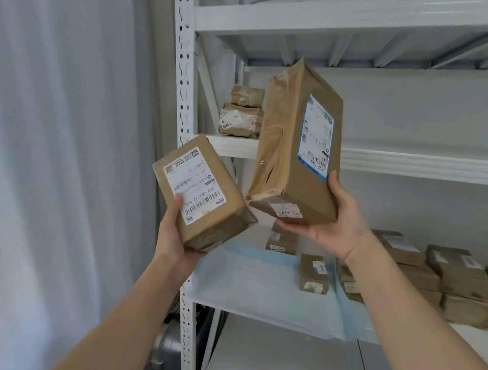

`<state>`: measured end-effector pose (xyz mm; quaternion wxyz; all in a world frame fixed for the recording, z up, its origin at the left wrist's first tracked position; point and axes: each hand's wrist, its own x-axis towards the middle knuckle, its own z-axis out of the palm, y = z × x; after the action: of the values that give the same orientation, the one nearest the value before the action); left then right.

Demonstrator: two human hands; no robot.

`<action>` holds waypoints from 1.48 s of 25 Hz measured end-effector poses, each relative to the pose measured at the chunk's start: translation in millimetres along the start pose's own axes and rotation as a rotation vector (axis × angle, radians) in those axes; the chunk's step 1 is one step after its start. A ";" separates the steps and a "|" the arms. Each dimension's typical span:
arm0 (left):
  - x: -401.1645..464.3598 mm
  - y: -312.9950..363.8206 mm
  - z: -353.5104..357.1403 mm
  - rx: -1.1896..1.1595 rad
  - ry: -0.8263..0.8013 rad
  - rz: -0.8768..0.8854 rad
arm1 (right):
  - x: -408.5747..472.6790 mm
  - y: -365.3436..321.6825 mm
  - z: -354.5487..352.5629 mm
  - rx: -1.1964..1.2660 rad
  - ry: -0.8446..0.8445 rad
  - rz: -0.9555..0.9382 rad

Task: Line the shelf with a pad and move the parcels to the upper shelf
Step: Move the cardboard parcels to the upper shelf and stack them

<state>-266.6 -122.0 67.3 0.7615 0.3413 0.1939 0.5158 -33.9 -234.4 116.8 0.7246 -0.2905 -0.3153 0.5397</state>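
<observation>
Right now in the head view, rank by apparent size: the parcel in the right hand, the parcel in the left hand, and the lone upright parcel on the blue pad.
1. Right-hand parcel
2. Left-hand parcel
3. Upright parcel on the pad, though it is farther from the camera.

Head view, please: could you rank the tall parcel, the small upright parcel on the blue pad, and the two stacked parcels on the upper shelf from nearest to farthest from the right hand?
1. The tall parcel, held in the right hand.
2. The small upright parcel, just below that hand on the blue pad.
3. The two stacked parcels, up left on the upper shelf.
</observation>
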 end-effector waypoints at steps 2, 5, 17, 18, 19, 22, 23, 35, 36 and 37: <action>-1.3 8.8 14.0 -0.049 0.005 -0.002 | -3.5 -18.8 4.2 -0.045 0.081 -0.066; -0.8 17.7 35.9 -0.182 -0.018 -0.010 | -4.1 -45.4 3.7 -0.125 0.170 -0.164; 58.5 22.1 100.6 -0.333 -0.139 0.167 | 65.5 -124.6 -8.6 -0.523 0.348 -0.454; 65.1 20.7 104.1 -0.323 -0.137 0.190 | 75.1 -128.8 -11.0 -0.554 0.347 -0.446; 71.0 20.3 105.8 -0.310 -0.136 0.214 | 83.6 -132.0 -12.5 -0.576 0.347 -0.438; 89.0 17.5 113.0 -0.298 -0.120 0.275 | 111.6 -143.4 -13.9 -0.599 0.327 -0.386; 94.7 16.5 116.0 -0.304 -0.117 0.287 | 121.4 -146.6 -13.2 -0.606 0.320 -0.360; 133.8 15.0 129.8 -0.302 -0.075 0.347 | 217.1 -148.1 -3.7 -0.539 0.396 -0.232; 136.5 16.1 132.0 -0.301 -0.089 0.345 | 220.6 -147.6 -3.3 -0.574 0.413 -0.214; 139.7 17.2 135.3 -0.299 -0.100 0.339 | 224.1 -147.3 -2.8 -0.609 0.433 -0.190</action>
<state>-135.4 -33.0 181.2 0.7148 0.2775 0.0172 0.6417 105.5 -55.0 259.2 0.7017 -0.5691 -0.3262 0.2780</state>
